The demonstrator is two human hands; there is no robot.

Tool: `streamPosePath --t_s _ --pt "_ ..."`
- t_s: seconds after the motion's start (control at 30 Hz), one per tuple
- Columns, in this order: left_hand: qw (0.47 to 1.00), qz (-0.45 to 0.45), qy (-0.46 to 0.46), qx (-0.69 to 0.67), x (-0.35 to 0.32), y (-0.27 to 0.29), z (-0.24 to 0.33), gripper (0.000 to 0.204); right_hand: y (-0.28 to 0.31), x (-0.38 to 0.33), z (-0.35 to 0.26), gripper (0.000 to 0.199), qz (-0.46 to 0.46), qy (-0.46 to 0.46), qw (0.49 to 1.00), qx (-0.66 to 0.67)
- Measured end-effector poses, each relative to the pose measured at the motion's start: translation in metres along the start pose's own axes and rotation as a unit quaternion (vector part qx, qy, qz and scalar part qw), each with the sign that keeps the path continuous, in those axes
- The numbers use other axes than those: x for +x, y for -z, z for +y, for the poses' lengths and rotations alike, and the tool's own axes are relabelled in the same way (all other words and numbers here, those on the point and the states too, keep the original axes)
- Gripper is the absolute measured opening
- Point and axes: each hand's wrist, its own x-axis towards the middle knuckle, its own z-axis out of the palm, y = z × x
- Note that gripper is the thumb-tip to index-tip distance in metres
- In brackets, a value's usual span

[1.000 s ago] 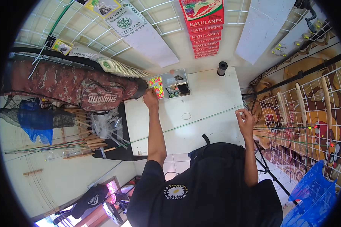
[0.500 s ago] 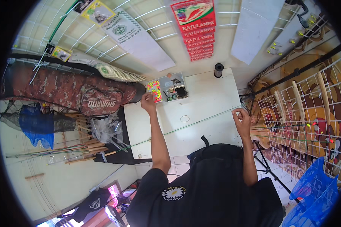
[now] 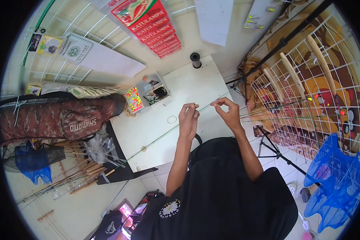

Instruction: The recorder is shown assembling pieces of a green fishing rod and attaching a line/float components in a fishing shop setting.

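Note:
My left hand (image 3: 189, 120) is raised over the white table (image 3: 152, 142), thumb and fingers pinched on a tiny yellowish, bead-like piece (image 3: 196, 106). Just to its right, my right hand (image 3: 229, 114) closes thumb and forefinger at the thin green fishing rod (image 3: 168, 132), near its slender end. The rod slants across the table from lower left to upper right. At the table's back left stands a white divided box (image 3: 162, 86). One compartment holds many small red, yellow and green beads (image 3: 134, 100); another holds dark small items.
A black cylinder (image 3: 195, 60) stands at the table's far edge. A loose ring of line (image 3: 171, 119) lies mid-table. Left of it rests a camouflage rod bag (image 3: 68, 118). A white wire rack (image 3: 296, 88) and blue nets (image 3: 336, 180) stand at right, beside a black tripod (image 3: 282, 158).
My left hand has come away from the bead compartment and over to my right hand, pinching a tiny piece. The view has turned and shifted right.

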Motion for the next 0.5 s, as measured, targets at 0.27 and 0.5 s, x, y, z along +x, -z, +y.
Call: streamPosePath --t_s 0.27,0.5 --pt "0.996 -0.009 0.012 0.086 -0.004 -0.035 -0.024 0.028 0.006 -0.009 -0.001 0.006 0.013 -0.009 0.999 0.033" --pt "0.997 -0.021 0.017 0.070 -0.008 -0.041 -0.027 0.023 0.006 -0.007 -0.001 0.009 0.010 -0.012 0.995 0.103"
